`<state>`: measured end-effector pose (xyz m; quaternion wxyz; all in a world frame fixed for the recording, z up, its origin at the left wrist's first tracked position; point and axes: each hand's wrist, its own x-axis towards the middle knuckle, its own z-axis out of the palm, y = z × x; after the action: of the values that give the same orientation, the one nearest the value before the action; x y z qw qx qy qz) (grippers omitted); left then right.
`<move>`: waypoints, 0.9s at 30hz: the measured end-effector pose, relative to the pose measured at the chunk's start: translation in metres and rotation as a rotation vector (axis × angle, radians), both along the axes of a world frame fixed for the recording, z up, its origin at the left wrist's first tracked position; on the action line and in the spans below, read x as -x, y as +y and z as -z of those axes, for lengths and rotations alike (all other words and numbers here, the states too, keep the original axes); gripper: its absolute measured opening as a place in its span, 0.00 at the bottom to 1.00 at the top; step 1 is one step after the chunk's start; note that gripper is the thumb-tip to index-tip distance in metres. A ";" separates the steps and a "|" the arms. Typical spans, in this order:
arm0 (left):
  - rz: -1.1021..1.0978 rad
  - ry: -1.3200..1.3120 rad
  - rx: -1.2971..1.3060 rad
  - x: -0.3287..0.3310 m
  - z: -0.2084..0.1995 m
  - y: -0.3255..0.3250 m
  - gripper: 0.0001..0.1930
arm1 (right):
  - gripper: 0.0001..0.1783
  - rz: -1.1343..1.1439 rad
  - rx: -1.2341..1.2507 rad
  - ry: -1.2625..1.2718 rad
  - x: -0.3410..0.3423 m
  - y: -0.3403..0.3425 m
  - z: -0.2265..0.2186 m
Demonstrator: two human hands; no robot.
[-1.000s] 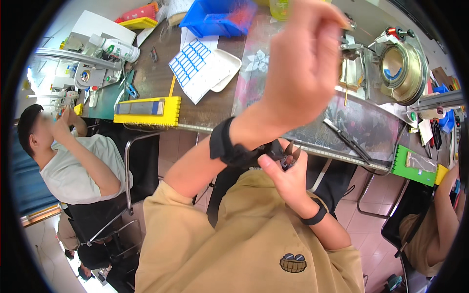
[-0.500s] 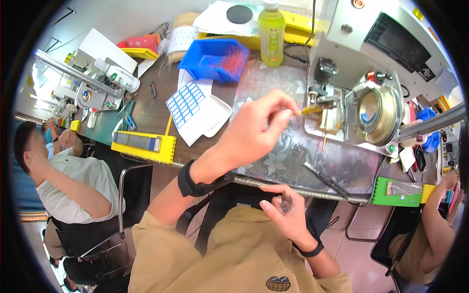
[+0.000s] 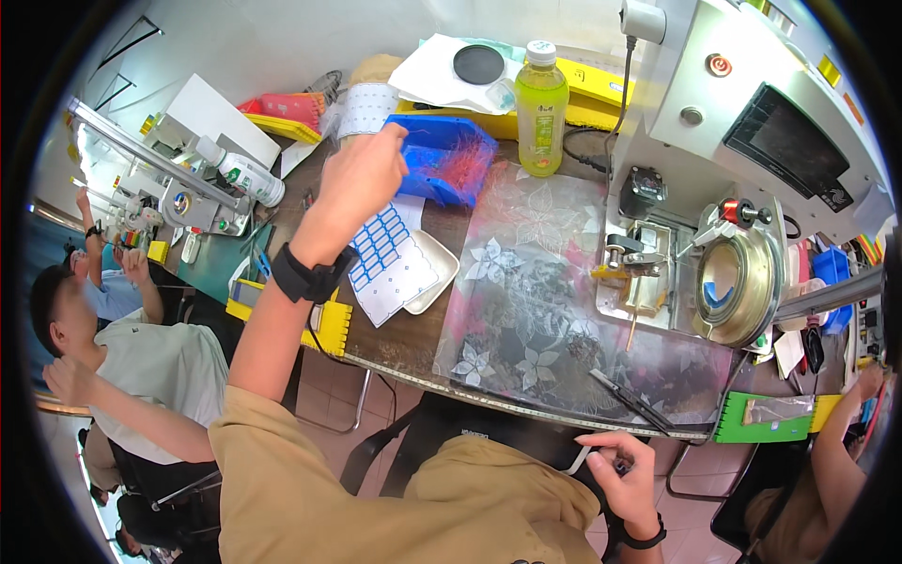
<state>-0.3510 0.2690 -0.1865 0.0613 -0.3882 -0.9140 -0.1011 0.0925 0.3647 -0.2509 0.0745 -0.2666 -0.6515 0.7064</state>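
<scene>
My left hand (image 3: 365,183), with a black band on the wrist, is raised at the left edge of a blue bin (image 3: 451,193) that holds a tangle of thin red strands (image 3: 462,167). Its fingers are pinched together; anything between them is too small to make out. Low by my lap, beyond the table's front edge, is my right hand (image 3: 628,477), its fingers curled in. Something small and dark shows inside its curl, its kind unclear. Below the left hand lies a sheet of blue-framed labels (image 3: 387,258), partly over a white tray (image 3: 437,273).
A machine with a wire spool (image 3: 722,296) stands at the right. Dark tweezers (image 3: 634,402) lie on the patterned mat (image 3: 526,320). A bottle of yellow-green drink (image 3: 542,113) stands behind. Yellow (image 3: 331,324) and green (image 3: 752,423) holders line the front edge. Co-workers sit on both sides.
My left hand has moved from beside the machine, leftward and away from me, to the blue bin. My right hand has shifted right and lower. The view has turned somewhat.
</scene>
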 end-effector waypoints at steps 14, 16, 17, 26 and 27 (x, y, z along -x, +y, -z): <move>0.159 0.378 -0.098 0.015 -0.006 -0.007 0.24 | 0.11 0.052 -0.081 -0.133 -0.005 0.011 -0.003; 0.200 0.274 -0.161 -0.002 -0.014 -0.009 0.21 | 0.12 0.073 -0.296 -0.151 -0.002 0.013 -0.010; 0.256 0.119 -0.185 -0.016 -0.019 -0.008 0.19 | 0.14 0.112 -0.410 -0.199 -0.006 0.016 -0.008; 0.609 -0.695 -0.353 -0.142 0.036 0.031 0.18 | 0.20 0.387 -1.044 -0.525 -0.058 0.111 0.024; 0.606 -0.665 -0.367 -0.152 0.047 0.034 0.20 | 0.21 0.403 -1.088 -0.602 -0.061 0.120 0.028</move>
<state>-0.1988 0.3032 -0.2332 -0.1987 -0.5663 -0.6969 -0.3926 0.1534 0.4851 -0.2789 0.1437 -0.4940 -0.8456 0.1426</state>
